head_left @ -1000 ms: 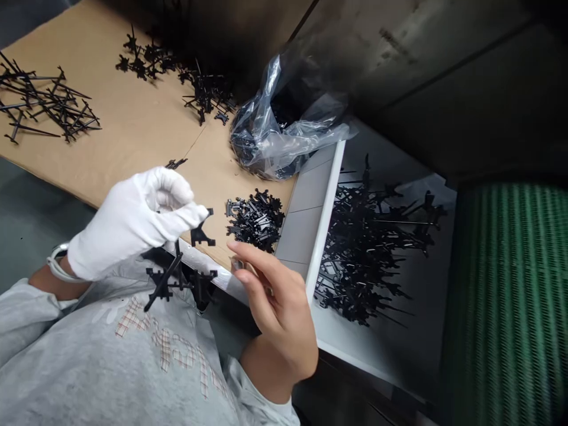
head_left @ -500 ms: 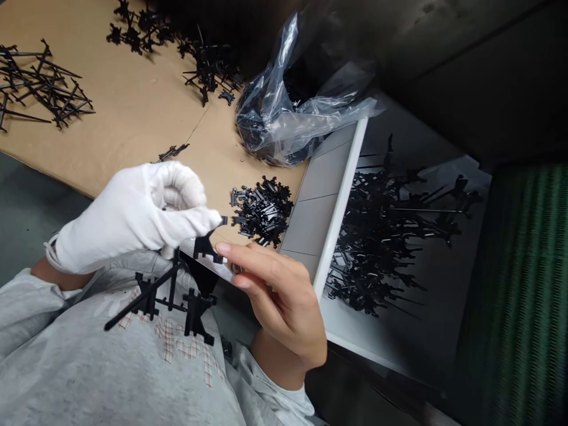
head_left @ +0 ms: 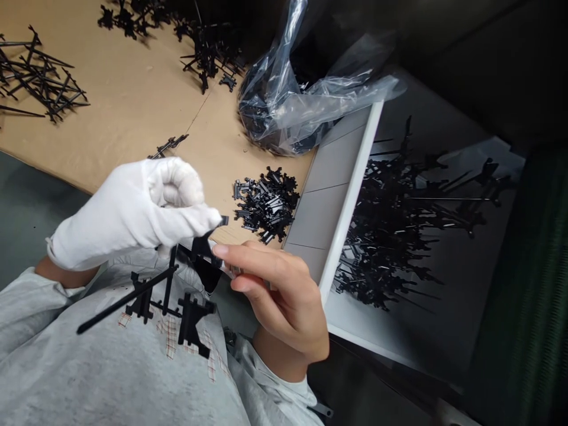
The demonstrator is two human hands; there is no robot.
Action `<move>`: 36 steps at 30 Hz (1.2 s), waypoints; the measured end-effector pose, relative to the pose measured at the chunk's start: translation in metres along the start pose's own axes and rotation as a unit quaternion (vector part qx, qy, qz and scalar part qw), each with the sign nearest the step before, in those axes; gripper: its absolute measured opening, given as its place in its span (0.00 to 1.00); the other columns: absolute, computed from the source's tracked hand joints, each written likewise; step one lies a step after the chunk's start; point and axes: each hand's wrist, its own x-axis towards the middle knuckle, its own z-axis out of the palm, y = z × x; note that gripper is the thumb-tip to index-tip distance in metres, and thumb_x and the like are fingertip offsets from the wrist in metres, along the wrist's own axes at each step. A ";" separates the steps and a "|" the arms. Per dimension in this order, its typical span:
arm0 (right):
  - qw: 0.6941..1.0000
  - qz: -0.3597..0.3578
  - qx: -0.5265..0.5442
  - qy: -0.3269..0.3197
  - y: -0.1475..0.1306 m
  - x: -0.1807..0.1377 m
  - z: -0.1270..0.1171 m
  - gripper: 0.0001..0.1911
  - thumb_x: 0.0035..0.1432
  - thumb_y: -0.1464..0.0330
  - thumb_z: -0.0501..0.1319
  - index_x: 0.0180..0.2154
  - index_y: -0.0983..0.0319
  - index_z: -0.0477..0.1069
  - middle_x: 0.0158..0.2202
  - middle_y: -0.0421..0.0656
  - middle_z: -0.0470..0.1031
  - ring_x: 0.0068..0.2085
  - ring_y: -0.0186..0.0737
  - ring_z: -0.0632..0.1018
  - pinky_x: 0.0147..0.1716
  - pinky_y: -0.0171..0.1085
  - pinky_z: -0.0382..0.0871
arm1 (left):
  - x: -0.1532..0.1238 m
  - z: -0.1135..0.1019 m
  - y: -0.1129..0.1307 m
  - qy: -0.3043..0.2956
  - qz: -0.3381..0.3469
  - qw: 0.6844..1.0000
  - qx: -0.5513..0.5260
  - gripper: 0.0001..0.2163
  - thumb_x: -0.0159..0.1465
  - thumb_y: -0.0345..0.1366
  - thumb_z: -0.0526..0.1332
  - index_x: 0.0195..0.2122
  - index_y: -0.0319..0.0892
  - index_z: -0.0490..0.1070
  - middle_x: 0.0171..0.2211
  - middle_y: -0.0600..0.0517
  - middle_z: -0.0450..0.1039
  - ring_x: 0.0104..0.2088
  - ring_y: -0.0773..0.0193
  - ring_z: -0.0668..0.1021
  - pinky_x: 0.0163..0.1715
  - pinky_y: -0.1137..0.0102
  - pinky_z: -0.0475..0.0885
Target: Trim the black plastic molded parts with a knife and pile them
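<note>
My left hand [head_left: 133, 207], in a white glove, is closed with thumb and finger pinching a black plastic sprue with flat moulded parts [head_left: 193, 322] on it. The sprue hangs in front of my shirt, one long rod pointing down to the left. My right hand [head_left: 284, 296] is bare and half curled. Its index fingertip touches the upper black part [head_left: 202, 247] just under the glove. A small shiny piece shows between the right index finger and thumb; what it is I cannot make out.
On the tan tabletop [head_left: 124, 100] lie a pile of small black parts [head_left: 268, 204], bare runners [head_left: 42, 77] at the left and more sprues [head_left: 208, 56] behind. A clear plastic bag [head_left: 284, 112] stands by a white bin [head_left: 350, 213] filled with black sprues [head_left: 386, 231].
The sprue has tilted a little, its long rod swinging further down and left. Both hands keep nearly the same hold, and the view has shifted slightly.
</note>
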 end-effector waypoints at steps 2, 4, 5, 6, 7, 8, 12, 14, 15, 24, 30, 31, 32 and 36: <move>1.000 -0.003 0.004 0.004 0.001 0.000 0.001 0.18 0.71 0.70 0.58 0.60 0.56 0.71 0.38 0.42 0.82 0.31 0.35 0.80 0.31 0.33 0.77 | 0.001 0.000 -0.002 -0.004 -0.014 1.000 -0.011 0.13 0.52 0.34 0.72 0.23 0.43 0.66 0.17 0.57 0.68 0.12 0.73 0.67 0.07 0.80 0.61; 1.000 -0.006 0.010 0.006 0.002 -0.001 0.002 0.17 0.71 0.70 0.58 0.60 0.56 0.71 0.39 0.42 0.83 0.32 0.35 0.81 0.30 0.33 0.77 | 0.001 -0.001 -0.004 -0.002 -0.018 1.000 -0.010 0.14 0.51 0.35 0.74 0.24 0.43 0.66 0.17 0.56 0.69 0.12 0.73 0.67 0.07 0.80 0.61; 1.000 -0.008 0.013 0.006 0.003 -0.001 0.003 0.17 0.72 0.70 0.58 0.60 0.55 0.71 0.39 0.41 0.83 0.32 0.35 0.81 0.30 0.33 0.77 | 0.001 -0.002 -0.005 0.000 -0.017 1.000 -0.004 0.16 0.51 0.36 0.75 0.23 0.43 0.66 0.17 0.56 0.69 0.13 0.73 0.68 0.08 0.80 0.61; 1.000 -0.009 0.015 0.007 0.003 -0.002 0.004 0.18 0.71 0.70 0.58 0.60 0.55 0.71 0.39 0.41 0.83 0.31 0.35 0.81 0.30 0.33 0.77 | 0.001 -0.003 -0.007 0.002 -0.017 1.000 0.003 0.17 0.50 0.37 0.76 0.23 0.43 0.65 0.18 0.56 0.70 0.13 0.72 0.69 0.09 0.80 0.62; 1.000 -0.005 0.016 0.010 0.004 -0.003 0.004 0.18 0.71 0.71 0.58 0.60 0.54 0.71 0.39 0.41 0.83 0.31 0.35 0.81 0.30 0.34 0.78 | 0.001 -0.003 -0.008 0.005 -0.018 1.000 0.009 0.18 0.50 0.39 0.77 0.23 0.43 0.65 0.18 0.55 0.71 0.14 0.72 0.70 0.09 0.80 0.63; 1.000 -0.001 0.015 0.018 0.004 -0.004 0.005 0.19 0.71 0.71 0.58 0.60 0.54 0.70 0.39 0.41 0.83 0.31 0.36 0.80 0.30 0.34 0.78 | 0.001 -0.004 -0.009 0.008 -0.021 1.000 0.013 0.19 0.51 0.40 0.77 0.24 0.43 0.65 0.19 0.55 0.72 0.15 0.71 0.71 0.10 0.79 0.65; 0.999 0.006 0.027 0.035 0.006 -0.008 0.007 0.20 0.70 0.71 0.58 0.62 0.53 0.69 0.41 0.43 0.83 0.32 0.37 0.81 0.32 0.36 0.79 | 0.000 -0.004 -0.012 0.015 -0.023 1.000 0.014 0.19 0.52 0.40 0.77 0.25 0.43 0.65 0.20 0.55 0.73 0.16 0.71 0.73 0.12 0.79 0.67; 0.999 0.000 0.034 0.026 0.007 -0.009 0.007 0.20 0.71 0.70 0.57 0.62 0.53 0.69 0.42 0.42 0.83 0.33 0.37 0.82 0.33 0.36 0.79 | 0.001 -0.003 -0.012 0.012 -0.019 1.000 0.012 0.19 0.51 0.40 0.77 0.24 0.43 0.65 0.19 0.55 0.72 0.16 0.70 0.73 0.12 0.79 0.67; 0.999 -0.002 0.033 0.022 0.007 -0.009 0.007 0.20 0.72 0.70 0.57 0.63 0.54 0.68 0.42 0.43 0.83 0.33 0.37 0.82 0.33 0.36 0.79 | 0.001 -0.003 -0.011 0.010 -0.018 1.000 0.014 0.18 0.51 0.40 0.77 0.24 0.43 0.65 0.18 0.55 0.72 0.16 0.70 0.73 0.12 0.79 0.67; 0.994 0.039 -0.038 0.097 0.005 -0.007 0.004 0.21 0.70 0.70 0.60 0.61 0.47 0.70 0.48 0.40 0.84 0.39 0.37 0.84 0.39 0.36 0.80 | 0.002 0.005 -0.002 -0.013 -0.071 0.997 -0.015 0.15 0.43 0.34 0.76 0.18 0.42 0.68 0.17 0.54 0.69 0.13 0.72 0.67 0.07 0.80 0.59; 0.992 0.050 -0.057 0.101 0.002 -0.007 0.007 0.18 0.71 0.64 0.60 0.60 0.46 0.71 0.46 0.39 0.84 0.34 0.37 0.83 0.34 0.36 0.80 | 0.000 0.006 -0.002 -0.028 -0.134 0.989 -0.062 0.16 0.40 0.31 0.77 0.20 0.42 0.68 0.17 0.55 0.67 0.13 0.72 0.67 0.08 0.78 0.58; 0.992 0.047 -0.057 0.098 0.002 -0.007 0.008 0.18 0.71 0.64 0.59 0.59 0.46 0.72 0.46 0.39 0.85 0.34 0.37 0.83 0.34 0.36 0.80 | 0.000 0.005 -0.002 -0.030 -0.135 0.988 -0.062 0.16 0.40 0.31 0.77 0.20 0.42 0.67 0.17 0.55 0.67 0.13 0.72 0.66 0.09 0.78 0.58; 0.993 0.042 -0.054 0.095 0.002 -0.007 0.008 0.17 0.71 0.64 0.59 0.59 0.47 0.72 0.46 0.39 0.85 0.34 0.37 0.83 0.33 0.36 0.80 | 0.000 0.005 -0.002 -0.033 -0.135 0.988 -0.061 0.16 0.40 0.31 0.77 0.19 0.42 0.67 0.17 0.55 0.67 0.13 0.72 0.66 0.09 0.78 0.58; 0.995 0.021 -0.023 0.090 0.002 -0.004 0.007 0.18 0.71 0.68 0.60 0.59 0.49 0.72 0.45 0.39 0.85 0.33 0.36 0.82 0.33 0.35 0.79 | 0.000 0.005 -0.001 -0.031 -0.117 0.992 -0.037 0.16 0.40 0.33 0.77 0.17 0.42 0.67 0.16 0.55 0.68 0.13 0.71 0.66 0.09 0.77 0.58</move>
